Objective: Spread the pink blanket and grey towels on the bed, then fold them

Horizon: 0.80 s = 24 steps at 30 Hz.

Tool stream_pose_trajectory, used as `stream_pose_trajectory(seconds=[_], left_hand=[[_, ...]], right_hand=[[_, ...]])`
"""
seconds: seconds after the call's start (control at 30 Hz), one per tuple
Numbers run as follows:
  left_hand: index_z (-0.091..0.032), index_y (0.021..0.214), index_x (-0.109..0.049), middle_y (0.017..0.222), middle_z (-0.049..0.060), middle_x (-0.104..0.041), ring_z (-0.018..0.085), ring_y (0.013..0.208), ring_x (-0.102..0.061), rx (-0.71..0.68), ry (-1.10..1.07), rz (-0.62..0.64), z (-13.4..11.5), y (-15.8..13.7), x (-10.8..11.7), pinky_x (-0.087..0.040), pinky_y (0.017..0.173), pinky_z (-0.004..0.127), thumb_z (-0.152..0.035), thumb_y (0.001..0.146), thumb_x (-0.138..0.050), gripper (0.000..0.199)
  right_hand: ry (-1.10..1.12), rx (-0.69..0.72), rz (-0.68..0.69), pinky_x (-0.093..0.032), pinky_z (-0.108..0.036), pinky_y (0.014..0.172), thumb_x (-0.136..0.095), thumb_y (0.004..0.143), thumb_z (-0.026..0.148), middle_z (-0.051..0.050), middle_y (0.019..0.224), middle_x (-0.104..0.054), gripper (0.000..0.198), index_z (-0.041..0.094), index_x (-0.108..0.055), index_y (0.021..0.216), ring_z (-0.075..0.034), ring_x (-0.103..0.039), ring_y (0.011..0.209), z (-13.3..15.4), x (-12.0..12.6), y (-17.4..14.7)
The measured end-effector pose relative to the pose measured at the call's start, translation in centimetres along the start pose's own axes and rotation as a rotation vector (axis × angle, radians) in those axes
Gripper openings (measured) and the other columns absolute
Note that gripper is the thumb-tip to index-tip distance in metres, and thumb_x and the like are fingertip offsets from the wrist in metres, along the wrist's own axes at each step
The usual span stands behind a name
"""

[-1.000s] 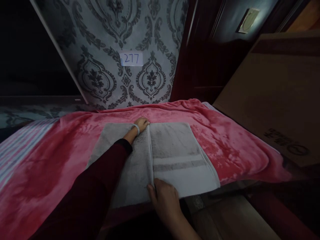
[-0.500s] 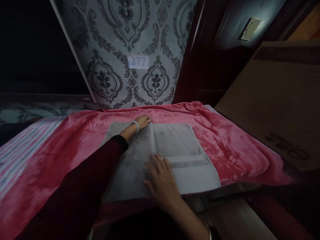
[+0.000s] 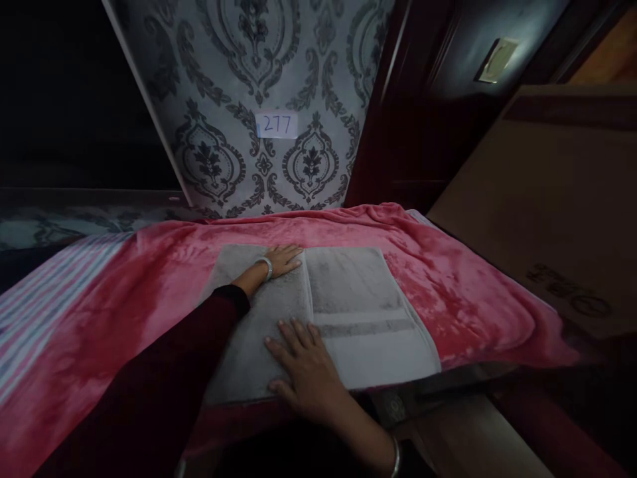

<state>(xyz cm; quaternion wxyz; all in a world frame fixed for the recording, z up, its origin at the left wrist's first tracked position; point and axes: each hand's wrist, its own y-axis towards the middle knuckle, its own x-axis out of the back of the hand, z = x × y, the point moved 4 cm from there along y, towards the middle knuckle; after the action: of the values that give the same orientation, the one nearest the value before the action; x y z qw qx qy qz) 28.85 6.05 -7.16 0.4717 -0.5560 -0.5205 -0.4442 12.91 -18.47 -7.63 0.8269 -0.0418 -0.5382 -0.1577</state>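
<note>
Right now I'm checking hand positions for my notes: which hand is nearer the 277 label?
Left. The left hand lies near the far edge of the cloth, toward the label; the right hand is farther back, at its near edge.

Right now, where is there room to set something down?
Pink blanket right of the gray towel, toward the cardboard box; also left, between the striped cloth and left sleeve. Crowded: the towel's middle line, near left hand and right hand.

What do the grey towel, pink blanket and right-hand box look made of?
Grey towel: matte pile fabric, possibly microfibre, its nap shading unevenly.
Pink blanket: plush, probably polyester, softly shiny in brushed patches.
Box: likely cardboard, dull brown, with printed markings.
</note>
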Motion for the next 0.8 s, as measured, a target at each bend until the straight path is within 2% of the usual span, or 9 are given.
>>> stream_pose_trajectory(seconds=[0.13,0.23,0.37,0.43,0.5,0.6,0.67,0.8], left_hand=[[-0.026,0.156,-0.031,0.166,0.011,-0.022,0.032,0.153,-0.018,0.098,0.066,0.046,-0.5,-0.2,1.3,-0.010,0.122,0.060,-0.051,0.097,-0.033,0.064],[-0.024,0.157,-0.030,0.166,0.013,-0.018,0.035,0.153,-0.016,0.164,0.161,0.005,-1.8,-1.4,2.2,-0.012,0.119,0.064,-0.052,0.096,-0.034,0.067],[-0.025,0.157,-0.030,0.165,0.012,-0.022,0.033,0.153,-0.018,0.042,0.186,-0.031,-5.2,-5.4,1.6,-0.015,0.119,0.064,-0.055,0.095,-0.034,0.068],[-0.025,0.156,-0.033,0.165,0.012,-0.024,0.032,0.153,-0.019,-0.030,0.167,-0.032,-7.0,-7.7,0.6,-0.015,0.120,0.063,-0.055,0.094,-0.037,0.069],[-0.023,0.155,-0.036,0.164,0.013,-0.025,0.033,0.152,-0.021,-0.064,0.135,-0.048,-8.6,-9.5,-0.4,-0.015,0.120,0.064,-0.054,0.092,-0.041,0.070],[-0.018,0.154,-0.037,0.163,0.016,-0.026,0.034,0.152,-0.021,-0.038,0.110,-0.085,-10.0,-10.7,-1.7,-0.014,0.119,0.066,-0.049,0.093,-0.040,0.069],[-0.016,0.154,-0.037,0.163,0.016,-0.025,0.034,0.152,-0.020,-0.015,0.112,-0.111,-10.2,-10.8,-2.3,-0.013,0.119,0.067,-0.047,0.093,-0.039,0.068],[-0.018,0.155,-0.035,0.164,0.015,-0.025,0.032,0.153,-0.019,-0.061,0.103,-0.169,-10.0,-10.8,-2.7,-0.015,0.120,0.066,-0.047,0.095,-0.038,0.067]], right_hand=[[0.027,0.051,-0.067,-0.015,-0.057,0.122,-0.059,0.094,0.052,-0.008,0.163,-0.028,0.065,0.030,-0.041,0.153,-0.030,-0.016,0.152,-0.6,0.3,-0.5],[0.050,0.019,-0.232,-0.026,-0.052,0.120,-0.061,0.093,0.039,-0.011,0.160,-0.036,0.059,0.025,-0.048,0.149,-0.028,-0.025,0.150,-4.5,1.8,-2.5],[0.029,-0.267,-0.653,-0.035,-0.052,0.115,-0.056,0.090,0.028,-0.016,0.148,-0.050,0.053,0.020,-0.055,0.143,-0.028,-0.044,0.139,-13.6,6.1,-7.7],[-0.001,-0.474,-0.753,-0.038,-0.052,0.113,-0.055,0.087,0.025,-0.017,0.140,-0.058,0.051,0.016,-0.059,0.137,-0.029,-0.051,0.132,-17.5,8.2,-10.2],[0.001,-0.687,-0.700,-0.040,-0.047,0.111,-0.056,0.085,0.023,-0.017,0.135,-0.061,0.052,0.012,-0.060,0.135,-0.029,-0.055,0.127,-20.1,9.7,-11.6],[0.068,-0.906,-0.514,-0.044,-0.036,0.104,-0.058,0.087,0.026,-0.015,0.132,-0.064,0.051,0.012,-0.058,0.137,-0.025,-0.059,0.121,-21.7,10.9,-11.9],[0.102,-0.963,-0.452,-0.047,-0.033,0.098,-0.060,0.089,0.030,-0.014,0.124,-0.068,0.046,0.014,-0.063,0.131,-0.025,-0.063,0.114,-21.9,11.5,-11.6],[0.165,-0.987,-0.419,-0.048,-0.033,0.090,-0.069,0.084,0.033,-0.013,0.112,-0.072,0.037,0.015,-0.070,0.117,-0.026,-0.066,0.105,-22.2,12.3,-11.1]])
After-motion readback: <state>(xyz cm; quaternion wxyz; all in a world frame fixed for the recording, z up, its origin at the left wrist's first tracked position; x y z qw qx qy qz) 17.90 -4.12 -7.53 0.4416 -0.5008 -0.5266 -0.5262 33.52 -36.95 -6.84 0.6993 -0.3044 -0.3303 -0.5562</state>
